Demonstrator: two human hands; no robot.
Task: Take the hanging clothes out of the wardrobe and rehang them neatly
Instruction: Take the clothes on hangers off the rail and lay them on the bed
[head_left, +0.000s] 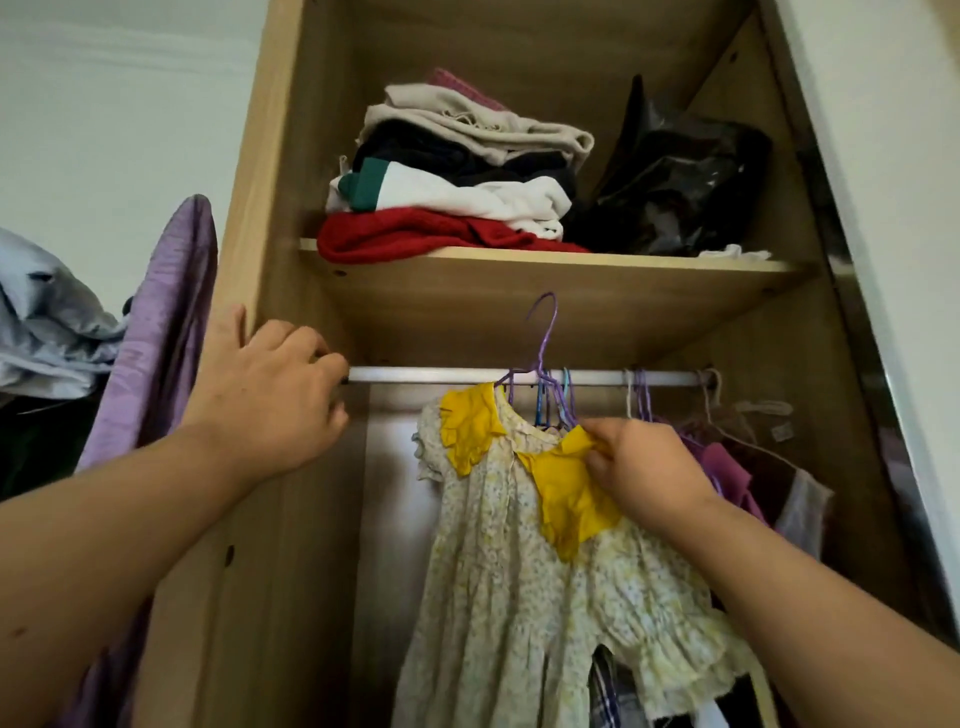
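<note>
A pale floral dress (524, 582) with a yellow collar hangs on a purple hanger (540, 338) whose hook rises above the white rail (441, 375). My right hand (644, 467) pinches the yellow collar at the dress's right shoulder. Over at the rail's left end, my left hand (275, 384) curls its fingers round the rail, thumb against the wardrobe's side panel (249, 208). More purple and blue hangers (558, 402) and pink and purple garments (737, 467) hang to the right on the rail.
The shelf (545, 265) above the rail carries a pile of folded clothes (452, 176) and a black plastic bag (675, 182). A purple cloth (161, 332) hangs outside the wardrobe's left side, with pale blue fabric (47, 322) further left.
</note>
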